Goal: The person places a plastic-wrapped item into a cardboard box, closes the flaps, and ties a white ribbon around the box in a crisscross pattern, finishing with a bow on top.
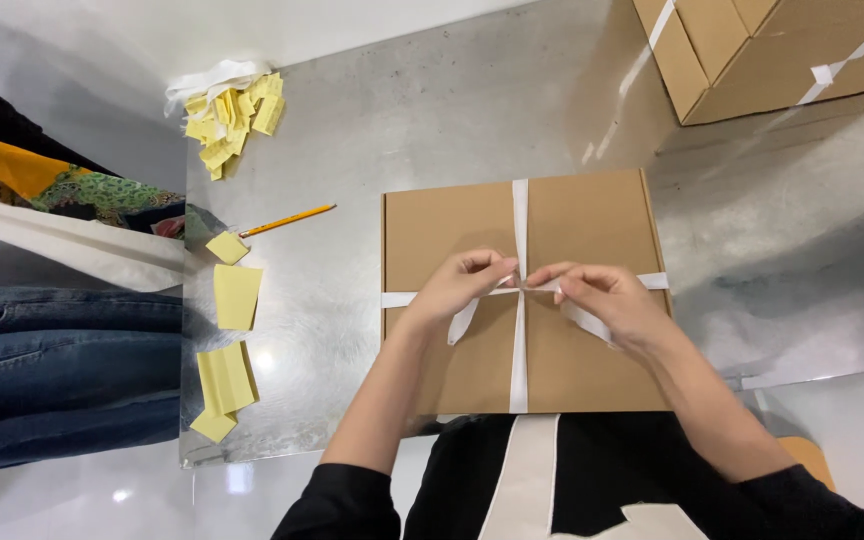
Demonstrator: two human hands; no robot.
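Where white ribbon (519,215) crosses atop flat box (592,225), left hand (452,290), right hand (607,300) grips pinch its ends.

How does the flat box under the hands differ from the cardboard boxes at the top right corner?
The flat box lies whole in view on the metal table; the corner boxes are cut off by the frame. The flat box is shallow, the corner boxes look taller. On the flat box, the left hand and right hand pinch the white ribbon at its crossing; nobody touches the corner boxes. Both are brown cardboard bound with white ribbon.
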